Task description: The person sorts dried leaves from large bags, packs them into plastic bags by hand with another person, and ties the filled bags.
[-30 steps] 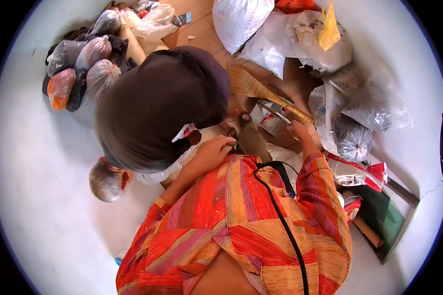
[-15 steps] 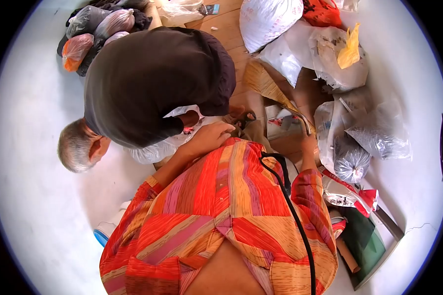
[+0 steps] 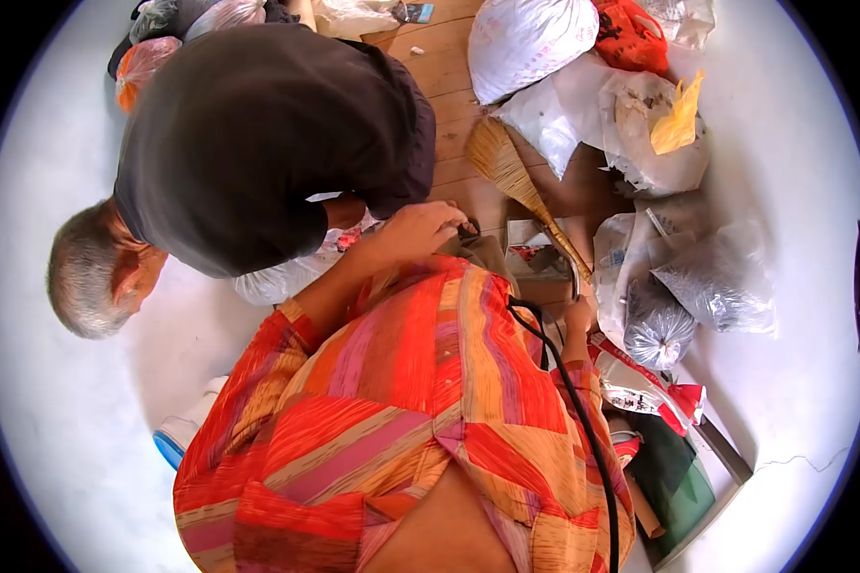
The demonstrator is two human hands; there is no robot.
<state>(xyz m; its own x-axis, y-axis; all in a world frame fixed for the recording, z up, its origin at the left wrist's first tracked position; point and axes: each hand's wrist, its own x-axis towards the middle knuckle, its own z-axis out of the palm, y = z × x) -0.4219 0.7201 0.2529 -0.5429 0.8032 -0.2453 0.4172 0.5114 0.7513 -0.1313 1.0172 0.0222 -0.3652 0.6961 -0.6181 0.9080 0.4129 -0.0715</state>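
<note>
A straw broom (image 3: 506, 170) slants across the wooden floor, its bristles pointing away from me and its handle coming back toward my body. My right hand (image 3: 578, 315) is wrapped round the handle's metal-looking end. In front of my belly, my left hand (image 3: 419, 229) hangs with fingers stretched out and nothing visible in it. It is close to the bent-over person in a dark shirt (image 3: 268, 143), whose own hands are mostly hidden. Below that person's arm lies a pale plastic bag (image 3: 282, 280) with red bits near it.
Stuffed bags stand along the right: a white sack (image 3: 530, 48), a red bag (image 3: 631, 38), a yellow bag (image 3: 678, 119) and clear bags (image 3: 659, 325) of dark material. Several tied bags (image 3: 148, 67) are at upper left. A green panel (image 3: 683, 501) leans lower right.
The broom has swung so its bristles show more broadly, and my right hand has shifted left and down. My left hand has lifted a little. The other person has moved left.
</note>
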